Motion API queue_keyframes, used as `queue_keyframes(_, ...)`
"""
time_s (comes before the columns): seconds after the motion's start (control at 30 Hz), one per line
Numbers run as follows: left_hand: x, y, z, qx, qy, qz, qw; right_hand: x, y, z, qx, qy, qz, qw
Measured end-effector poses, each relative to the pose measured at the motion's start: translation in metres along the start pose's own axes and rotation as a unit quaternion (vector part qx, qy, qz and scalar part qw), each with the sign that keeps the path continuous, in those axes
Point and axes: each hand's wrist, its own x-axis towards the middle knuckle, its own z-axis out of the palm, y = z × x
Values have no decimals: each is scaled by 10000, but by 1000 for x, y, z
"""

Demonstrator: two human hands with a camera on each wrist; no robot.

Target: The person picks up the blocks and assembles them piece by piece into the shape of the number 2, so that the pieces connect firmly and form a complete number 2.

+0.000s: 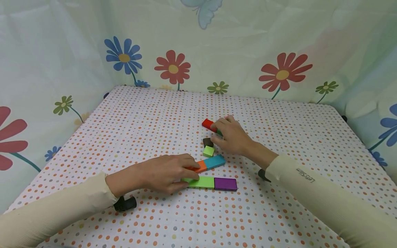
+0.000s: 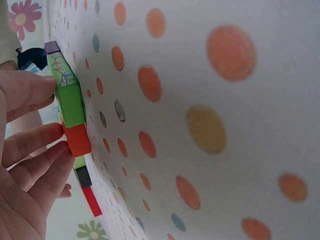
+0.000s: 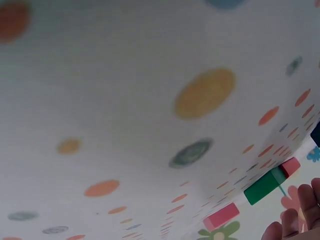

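My left hand (image 1: 165,172) rests over the near blocks with its fingers extended. In the left wrist view, its thumb touches a lime green block (image 2: 70,102) and its fingertips touch an orange block (image 2: 77,140). End to end with the lime green block lies a purple block (image 1: 225,184); a blue block (image 1: 216,162) adjoins the orange one. Farther back, my right hand (image 1: 232,136) reaches over a red block (image 1: 207,123) and a green block (image 3: 265,187), its fingers loosely bent. Whether its fingertips touch them is unclear. A pink block (image 3: 221,216) lies near the green one.
Between the hands sit a small lime green cube (image 1: 209,151) and a dark block (image 1: 207,142). A dotted cloth (image 1: 139,120) covers the table, with a flower-printed curtain (image 1: 235,44) behind it. Black wrist cameras, such as the left one (image 1: 125,204), hang below the sleeves.
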Motion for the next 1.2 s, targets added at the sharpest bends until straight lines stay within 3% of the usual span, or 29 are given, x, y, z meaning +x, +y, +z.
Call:
queue_keyframes(0.83, 1, -1, -1, 79, -15, 82, 9999, 14, 1, 2, -550, -428, 687, 9952)
queue_keyframes(1.2, 1, 0, -1, 47, 25, 115, 9999, 26, 0, 2, -920, -729, 1085, 9871)
